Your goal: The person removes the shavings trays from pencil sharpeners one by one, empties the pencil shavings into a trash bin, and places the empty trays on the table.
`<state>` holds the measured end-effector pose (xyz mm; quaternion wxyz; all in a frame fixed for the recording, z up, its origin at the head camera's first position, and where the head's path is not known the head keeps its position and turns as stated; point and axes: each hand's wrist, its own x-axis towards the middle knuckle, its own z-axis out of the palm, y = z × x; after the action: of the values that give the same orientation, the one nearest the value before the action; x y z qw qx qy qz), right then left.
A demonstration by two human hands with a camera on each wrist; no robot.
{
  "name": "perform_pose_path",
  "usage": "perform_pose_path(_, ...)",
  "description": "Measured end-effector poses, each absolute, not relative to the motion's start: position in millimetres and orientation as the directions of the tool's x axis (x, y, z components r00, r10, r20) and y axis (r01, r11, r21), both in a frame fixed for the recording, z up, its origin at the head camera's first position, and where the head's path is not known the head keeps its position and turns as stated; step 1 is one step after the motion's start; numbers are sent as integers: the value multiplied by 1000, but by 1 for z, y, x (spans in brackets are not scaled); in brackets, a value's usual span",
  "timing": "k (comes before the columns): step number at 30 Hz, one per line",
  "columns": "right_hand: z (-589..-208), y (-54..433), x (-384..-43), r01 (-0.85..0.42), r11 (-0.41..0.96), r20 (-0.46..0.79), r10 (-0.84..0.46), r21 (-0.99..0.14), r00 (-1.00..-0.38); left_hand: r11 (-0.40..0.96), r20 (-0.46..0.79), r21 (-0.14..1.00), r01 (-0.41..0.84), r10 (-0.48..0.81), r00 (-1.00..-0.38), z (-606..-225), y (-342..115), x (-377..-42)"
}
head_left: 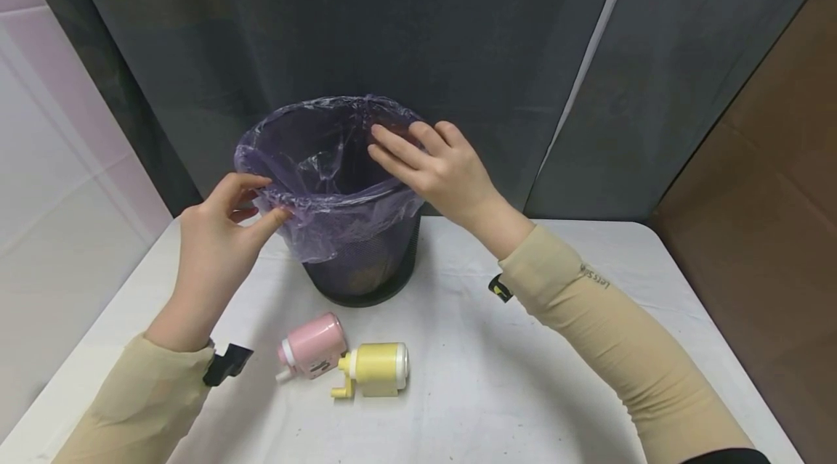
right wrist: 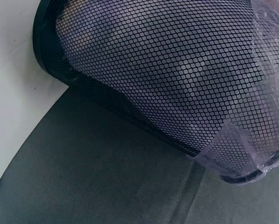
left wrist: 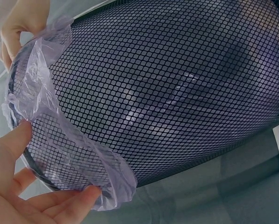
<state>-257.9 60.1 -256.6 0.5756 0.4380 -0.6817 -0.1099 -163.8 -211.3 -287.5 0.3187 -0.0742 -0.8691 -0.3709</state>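
Observation:
A purple plastic trash bag (head_left: 340, 221) lines a black mesh trash can (head_left: 366, 268), its top folded down outside the rim. My left hand (head_left: 219, 232) holds the bag at the near left of the rim, thumb and fingers spread on it. At the right side, my right hand (head_left: 445, 170) has its fingers over the rim, inside the mouth. Its thumb is hidden in the head view; the left wrist view shows this hand (left wrist: 27, 21) astride the rim, gripping the bag's edge. Through the mesh, the liner (right wrist: 195, 70) shows inside the can.
In front of the can lie a pink hand-crank pencil sharpener (head_left: 317, 344) and a yellow one (head_left: 379, 368), side by side on the white tabletop (head_left: 497, 391). A dark grey curtain (head_left: 418, 21) stands behind the table, a brown panel (head_left: 765, 181) at the right.

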Motion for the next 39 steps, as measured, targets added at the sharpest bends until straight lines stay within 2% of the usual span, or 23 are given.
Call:
perform_pose_path(12,-253,62,-256,-445,545,641,-762,710,89,710,605,602,365,-107,-789,-288,-212,-164)
perform_pose_path(24,-250,63,-255,-427,532,626,-773,731,107,710,610,599,371,-105,-785,-289,-213,-165)
perform_pose_path(39,-253,65,-256,-408,547,631,-770,731,97,728,593,593,345,-105,-798,-288,-213,-165)
